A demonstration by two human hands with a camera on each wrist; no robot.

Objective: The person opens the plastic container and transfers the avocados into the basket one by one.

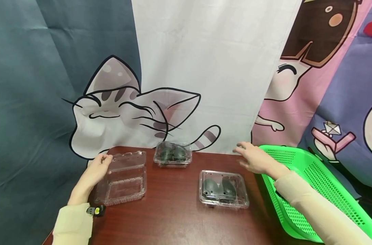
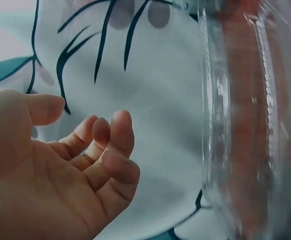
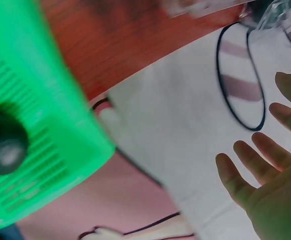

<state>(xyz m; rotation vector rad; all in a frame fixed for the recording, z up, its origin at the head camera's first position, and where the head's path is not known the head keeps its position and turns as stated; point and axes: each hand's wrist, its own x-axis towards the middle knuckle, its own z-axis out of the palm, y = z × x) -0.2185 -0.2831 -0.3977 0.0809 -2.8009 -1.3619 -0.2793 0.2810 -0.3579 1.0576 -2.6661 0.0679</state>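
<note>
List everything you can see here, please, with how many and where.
Open clear container: one, colourless, table's left, lid raised
Back lidded container: one, colourless, table's far edge
Front lidded container: one, colourless, nearer, right of centre
Dark oval items: two visible per lidded container, dark green
Dark round item: one visible, blackish, in the basket
Basket: one, bright green, right side
Table: one, reddish-brown, beneath
Cartoon-printed cloth: count unclear, multicoloured, behind
Wrist device: one clearly visible, black, left wrist
Sleeves: two, cream, forearms
Left grip: one bare hand, beside the open container
Right grip: one bare hand, near the basket's far end
</note>
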